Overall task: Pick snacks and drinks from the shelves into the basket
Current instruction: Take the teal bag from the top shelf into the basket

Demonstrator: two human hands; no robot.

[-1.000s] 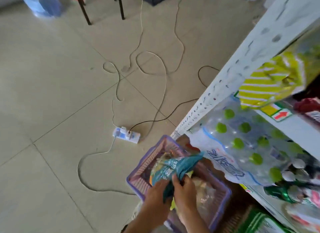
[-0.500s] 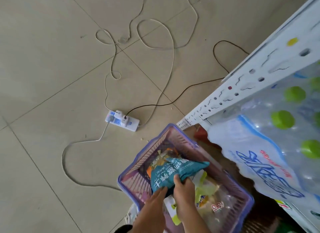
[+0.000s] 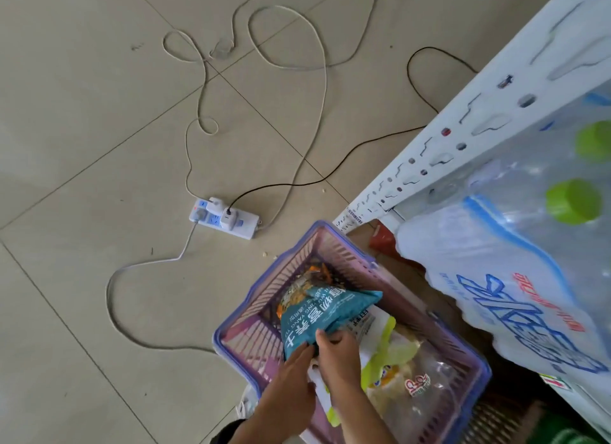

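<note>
A purple plastic basket [image 3: 299,247] stands on the floor beside the white shelf unit [image 3: 489,109]. Inside it, a teal snack bag [image 3: 325,314] with white lettering lies on top of other packets. My left hand [image 3: 292,367] and my right hand [image 3: 337,347] both grip the bag's near end, low in the basket. A clear bag of yellowish snacks [image 3: 410,377] with a green-and-white label lies in the basket's right half.
A shrink-wrapped pack of water bottles with green caps [image 3: 535,265] bulges from the shelf over the basket's right side. A white power strip [image 3: 223,217] with white and black cables snakes across the tiled floor to the left.
Both hands have lowered the teal bag from above the basket down into it. The view has tilted down and moved closer to the basket.
</note>
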